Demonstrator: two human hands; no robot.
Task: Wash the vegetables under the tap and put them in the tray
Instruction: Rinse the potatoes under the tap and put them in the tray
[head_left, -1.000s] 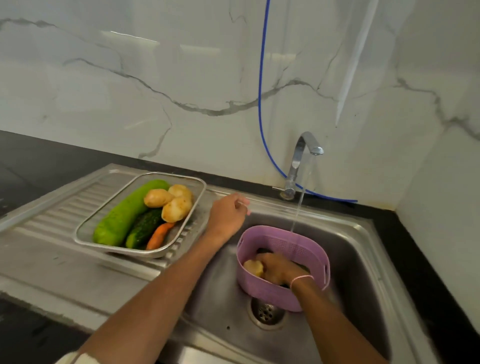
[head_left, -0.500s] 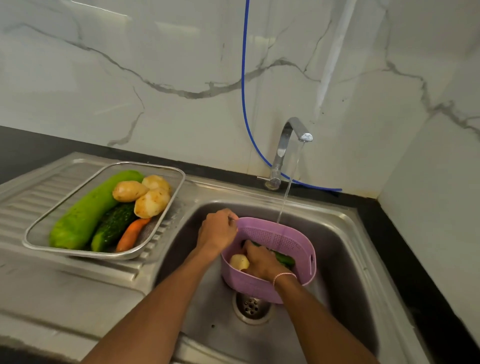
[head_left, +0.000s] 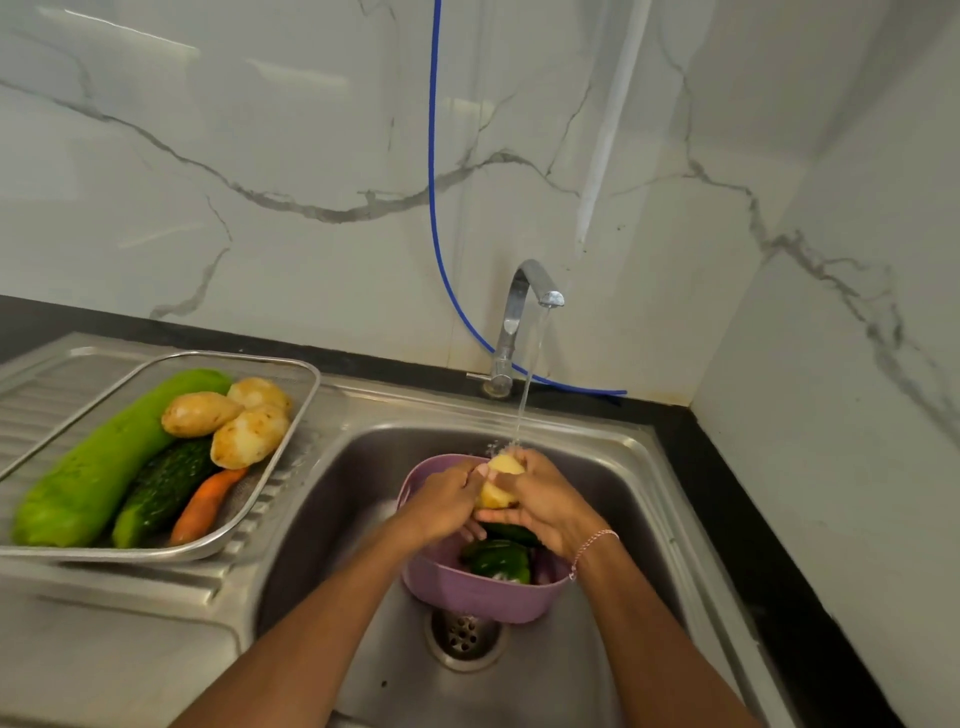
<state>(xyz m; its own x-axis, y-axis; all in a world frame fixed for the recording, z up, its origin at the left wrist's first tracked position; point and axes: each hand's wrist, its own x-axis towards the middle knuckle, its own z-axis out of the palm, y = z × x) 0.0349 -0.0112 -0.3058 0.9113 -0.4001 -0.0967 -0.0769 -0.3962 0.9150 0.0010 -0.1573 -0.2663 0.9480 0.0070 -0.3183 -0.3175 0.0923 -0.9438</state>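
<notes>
Two hands grip one pale yellow potato (head_left: 501, 480) under the stream of the chrome tap (head_left: 519, 296): left hand (head_left: 441, 501) curled on its left side, right hand (head_left: 548, 504) on its right, above the lilac plastic basket (head_left: 467, 592) in the steel sink (head_left: 639, 499). One steel mesh tray (head_left: 301, 405) on the drainboard (head_left: 62, 395), at the sink's left edge, holds a long green gourd (head_left: 104, 467), dark bumpy gourd (head_left: 161, 488), orange carrot (head_left: 205, 506) and three potatoes (head_left: 249, 436).
</notes>
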